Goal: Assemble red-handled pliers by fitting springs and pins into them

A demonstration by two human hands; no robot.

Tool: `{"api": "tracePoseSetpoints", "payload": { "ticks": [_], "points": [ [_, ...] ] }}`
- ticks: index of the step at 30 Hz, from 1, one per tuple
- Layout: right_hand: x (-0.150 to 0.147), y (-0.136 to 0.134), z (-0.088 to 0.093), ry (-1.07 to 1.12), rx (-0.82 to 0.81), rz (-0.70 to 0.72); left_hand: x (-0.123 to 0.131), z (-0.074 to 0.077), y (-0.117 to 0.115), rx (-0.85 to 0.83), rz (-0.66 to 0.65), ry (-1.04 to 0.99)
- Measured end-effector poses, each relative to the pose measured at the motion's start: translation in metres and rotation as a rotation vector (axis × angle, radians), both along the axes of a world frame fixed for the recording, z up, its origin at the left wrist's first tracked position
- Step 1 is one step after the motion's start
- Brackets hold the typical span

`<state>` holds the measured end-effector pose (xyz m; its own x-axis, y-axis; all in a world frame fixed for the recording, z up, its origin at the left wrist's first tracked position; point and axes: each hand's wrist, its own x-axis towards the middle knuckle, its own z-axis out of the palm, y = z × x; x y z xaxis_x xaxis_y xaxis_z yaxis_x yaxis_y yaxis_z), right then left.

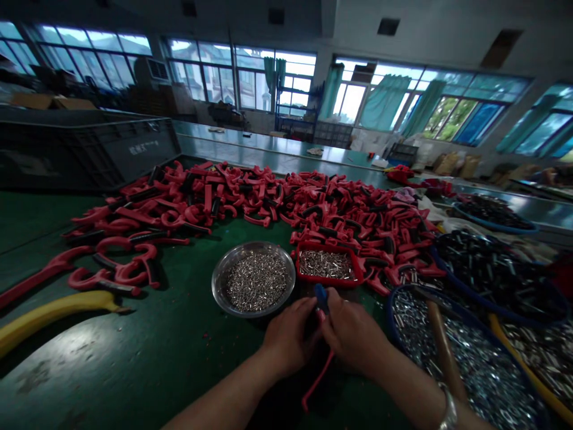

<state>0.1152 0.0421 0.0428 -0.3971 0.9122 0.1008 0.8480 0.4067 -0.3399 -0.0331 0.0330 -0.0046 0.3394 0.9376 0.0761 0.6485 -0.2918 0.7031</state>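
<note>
My left hand [290, 334] is closed around a red plastic piece [319, 382], whose thin curved end sticks out below toward me. Close against it, my right hand [353, 328] has its thumb and fingers pressed on a small blue piece [321, 297] with a rounded top. Where the blue and red pieces meet is hidden by my fingers. Just beyond my hands sit a steel bowl [216, 285] of tiny metal parts and a red tray [329, 280] of small metal pins.
Red curved handles with black grips [268, 197] are heaped across the green table [179, 352]. A banana [58, 307] lies at left, near a grey crate [111, 152]. At right, a hammer [443, 349] rests on a blue basin [394, 316] of metal parts, beside other filled basins.
</note>
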Motion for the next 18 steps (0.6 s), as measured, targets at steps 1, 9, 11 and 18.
{"api": "tracePoseSetpoints", "payload": {
  "ticks": [1, 9, 11, 18],
  "points": [
    [0.0, 0.001, 0.003, -0.017, -0.005, 0.001, 0.0, 0.0, 0.0, 0.003, 0.0, 0.002],
    [0.044, 0.036, 0.013, 0.045, 0.046, -0.182, 0.001, -0.002, -0.001, -0.009, 0.023, 0.014],
    [0.05, 0.054, 0.008, 0.079, 0.061, -0.247, 0.003, 0.002, -0.005, 0.005, 0.034, 0.04],
    [0.056, 0.122, -0.002, -0.016, -0.024, -0.415, -0.035, 0.045, 0.004, 0.175, 0.229, 0.346]
  ]
}}
